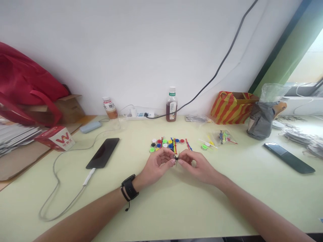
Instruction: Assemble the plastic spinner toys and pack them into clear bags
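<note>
My left hand (158,165) and my right hand (196,165) meet near the middle of the table, fingertips pinched together. Between them is a small black-and-white piece (176,157), held by both; its exact kind is too small to tell. Just beyond my fingers lie several small round plastic discs, among them a red disc (182,141), a white disc (154,140) and a green disc (151,150). Thin coloured plastic sticks, such as a red-and-blue pair (188,144), lie among them. My fingers hide part of this group.
Right of the discs, a clear bag (224,137) holds coloured plastic parts. A phone (103,153) on a charging cable lies left; a dark flat case (289,158) lies right. A tea bottle (172,105) and a power strip (140,114) stand by the wall.
</note>
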The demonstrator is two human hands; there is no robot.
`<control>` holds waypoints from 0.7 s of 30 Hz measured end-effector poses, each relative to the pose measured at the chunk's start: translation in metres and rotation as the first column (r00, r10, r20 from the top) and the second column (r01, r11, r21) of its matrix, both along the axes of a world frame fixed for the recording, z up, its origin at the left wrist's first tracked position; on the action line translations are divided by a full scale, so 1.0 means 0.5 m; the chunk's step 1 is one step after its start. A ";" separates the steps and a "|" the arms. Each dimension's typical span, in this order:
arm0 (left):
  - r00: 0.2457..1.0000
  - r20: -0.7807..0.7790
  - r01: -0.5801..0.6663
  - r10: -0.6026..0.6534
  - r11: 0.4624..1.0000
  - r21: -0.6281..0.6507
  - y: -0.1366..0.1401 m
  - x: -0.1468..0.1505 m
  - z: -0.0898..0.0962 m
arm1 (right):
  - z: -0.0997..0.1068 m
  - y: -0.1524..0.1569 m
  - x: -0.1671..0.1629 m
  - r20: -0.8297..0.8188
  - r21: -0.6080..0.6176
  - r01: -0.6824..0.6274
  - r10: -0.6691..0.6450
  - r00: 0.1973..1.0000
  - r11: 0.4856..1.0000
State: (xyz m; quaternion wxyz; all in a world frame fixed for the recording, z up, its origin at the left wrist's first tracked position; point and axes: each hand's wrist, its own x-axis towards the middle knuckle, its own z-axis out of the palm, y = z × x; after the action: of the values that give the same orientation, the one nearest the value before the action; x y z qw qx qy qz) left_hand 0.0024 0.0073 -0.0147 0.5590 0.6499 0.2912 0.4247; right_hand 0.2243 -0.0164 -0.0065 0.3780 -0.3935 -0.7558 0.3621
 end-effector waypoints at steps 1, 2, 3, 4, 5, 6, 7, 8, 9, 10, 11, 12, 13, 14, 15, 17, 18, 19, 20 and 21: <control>1.000 -0.002 -0.002 0.002 1.000 0.003 0.000 0.000 0.000 | -0.003 0.000 -0.001 0.004 0.000 -0.002 0.002 1.000 1.000; 1.000 -0.004 -0.004 0.004 1.000 0.005 0.000 0.000 0.001 | -0.006 0.001 -0.001 0.010 0.003 -0.002 0.002 1.000 1.000; 1.000 -0.004 -0.007 0.007 1.000 0.006 0.000 0.000 0.001 | -0.009 0.002 -0.001 0.017 0.008 -0.002 0.002 1.000 1.000; 1.000 -0.002 -0.007 0.007 1.000 0.004 -0.001 0.000 0.002 | -0.011 0.003 -0.001 0.025 0.013 -0.001 0.000 1.000 1.000; 1.000 0.002 -0.003 0.003 1.000 -0.002 -0.001 0.000 0.002 | -0.013 0.004 0.000 0.030 0.019 0.004 -0.005 1.000 1.000; 1.000 0.006 0.006 -0.006 1.000 -0.008 -0.002 0.000 0.003 | -0.015 0.005 0.000 0.035 0.027 0.013 -0.014 0.999 1.000; 1.000 0.010 0.017 -0.016 1.000 -0.014 -0.002 0.001 0.004 | -0.015 0.005 0.001 0.042 0.038 0.025 -0.027 0.999 0.999; 1.000 0.013 0.027 -0.026 0.999 -0.019 -0.003 0.000 0.004 | -0.015 0.005 0.002 0.052 0.053 0.039 -0.041 0.998 0.998; 0.999 0.016 0.035 -0.035 0.999 -0.022 -0.004 0.000 0.004 | -0.014 0.004 0.002 0.069 0.075 0.050 -0.055 0.996 0.996; 0.999 0.018 0.042 -0.042 0.999 -0.025 -0.004 0.000 0.004 | -0.011 0.003 0.003 0.091 0.105 0.053 -0.062 0.994 0.993; 0.999 0.018 0.046 -0.046 0.999 -0.027 -0.005 0.000 0.004 | -0.009 0.001 0.003 0.119 0.135 0.045 -0.061 0.991 0.990; 0.999 0.015 0.048 -0.048 0.998 -0.028 -0.005 0.000 0.003 | -0.006 -0.001 0.002 0.150 0.157 0.026 -0.050 0.987 0.987; 0.999 0.008 0.048 -0.048 0.998 -0.028 -0.005 -0.001 0.002 | -0.003 -0.004 0.001 0.180 0.170 0.004 -0.035 0.983 0.985; 0.999 0.000 0.049 -0.049 0.998 -0.030 -0.004 -0.001 0.001 | -0.001 -0.006 -0.001 0.207 0.175 -0.014 -0.023 0.978 0.984; 0.999 -0.009 0.051 -0.051 0.998 -0.034 -0.004 -0.001 0.000 | -0.001 -0.009 -0.003 0.233 0.174 -0.026 -0.016 0.972 0.984; 0.997 -0.027 0.068 -0.070 0.996 -0.051 -0.004 -0.001 -0.001 | -0.002 -0.012 -0.006 0.278 0.175 -0.029 -0.021 0.960 0.984; 0.995 -0.042 0.084 -0.087 0.995 -0.062 -0.004 0.000 -0.002 | -0.003 -0.011 -0.006 0.298 0.183 -0.026 -0.031 0.954 0.983; 0.992 -0.065 0.100 -0.104 0.993 -0.069 -0.004 0.000 -0.001 | -0.002 -0.009 -0.004 0.316 0.201 -0.019 -0.046 0.948 0.979; 0.988 -0.097 0.111 -0.117 0.992 -0.067 -0.005 0.001 -0.001 | 0.002 -0.005 0.002 0.335 0.232 -0.008 -0.072 0.939 0.973; 0.983 -0.137 0.117 -0.124 0.991 -0.057 -0.006 0.001 0.000 | 0.011 0.001 0.012 0.352 0.279 0.012 -0.114 0.929 0.960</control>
State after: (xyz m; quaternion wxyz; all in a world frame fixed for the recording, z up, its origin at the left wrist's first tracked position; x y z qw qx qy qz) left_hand 0.0031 0.0041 -0.0145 0.5774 0.6809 0.3001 0.3361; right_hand 0.2305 -0.0160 -0.0011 0.2932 -0.4221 -0.8422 0.1631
